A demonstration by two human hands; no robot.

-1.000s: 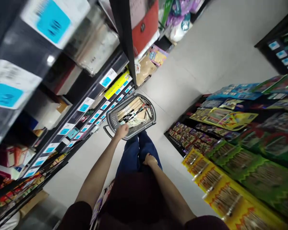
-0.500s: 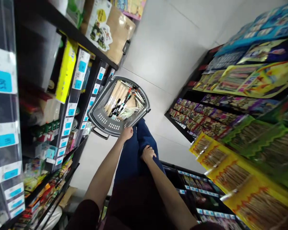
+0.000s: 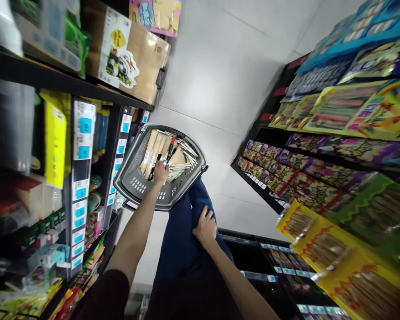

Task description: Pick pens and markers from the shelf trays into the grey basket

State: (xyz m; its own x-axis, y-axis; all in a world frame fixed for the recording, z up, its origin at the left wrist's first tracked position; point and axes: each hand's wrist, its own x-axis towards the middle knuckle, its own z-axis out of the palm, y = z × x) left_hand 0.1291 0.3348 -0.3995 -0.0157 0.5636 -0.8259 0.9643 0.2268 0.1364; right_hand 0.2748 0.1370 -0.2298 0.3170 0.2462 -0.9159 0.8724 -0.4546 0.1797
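A grey plastic shopping basket (image 3: 138, 189) stands on the floor in front of my knees. Inside it lie wooden-looking rolls (image 3: 152, 149), several black markers (image 3: 170, 155), one with a red end, and a pile of pale flat items whose kind is unclear. My left hand (image 3: 161, 172) reaches down into the basket and touches the black markers, covering most of them; its fingertips are hidden. Out on my knee rests my right hand (image 3: 206, 226), fingers apart on the blue trousers (image 3: 173, 240), holding nothing.
Store shelves (image 3: 82, 195) with blue-and-white price labels rise close on the left. A cardboard box (image 3: 150, 62) sits on the upper left shelf. Hanging snack packets (image 3: 320, 240) fill the right side. Grey floor tiles (image 3: 216, 66) run between the shelves.
My left hand has moved from the basket's near rim into the basket, onto the markers. My right hand stays on the knee, its fingers now more spread. The view has shifted slightly.
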